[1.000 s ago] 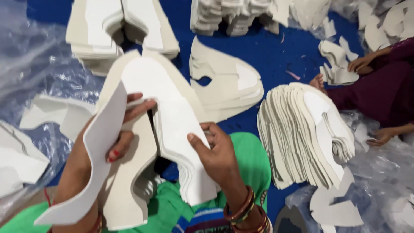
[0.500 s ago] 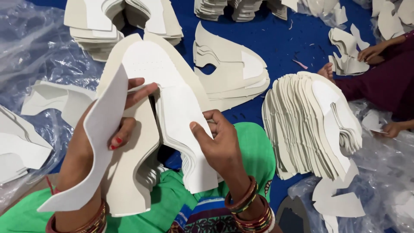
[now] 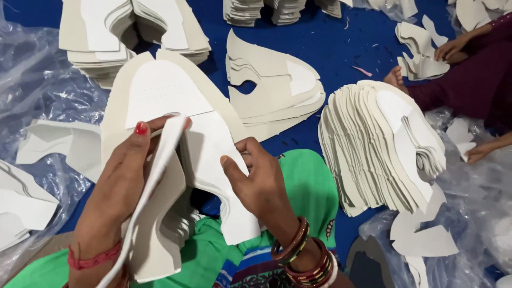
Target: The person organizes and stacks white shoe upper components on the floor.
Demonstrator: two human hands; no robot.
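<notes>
Low in the frame, the left hand (image 3: 120, 186) grips a sheaf of white die-cut shoe-upper pieces (image 3: 160, 133), fingers closed around the sheaf's left edge with the thumb over the front, so the pieces stand fanned toward the camera rather than lying flat. One thin loose piece (image 3: 152, 181) curls edge-on across that hand's fingers. Just to its right, the right hand (image 3: 261, 184) pinches the front piece's lower lobe (image 3: 224, 176), thumb on top and fingers curled behind, seemingly to peel that single layer off the sheaf. Both wrists wear bangles, and the sheaf rests over a green-clad lap (image 3: 298, 186).

At right centre, a leaning stack of identical pieces (image 3: 373, 144) sits fanned on its edges, half on the blue ground sheet (image 3: 341, 48), half on clear plastic film (image 3: 469, 213). Above centre a flat pile of larger cut panels (image 3: 272, 90) lies on the sheet, and further stacks (image 3: 128, 32) fill the upper left. In the upper right corner another person's hand (image 3: 453, 48) rests on a small heap of pieces (image 3: 421, 58), that person's foot (image 3: 396, 79) showing beside it.
</notes>
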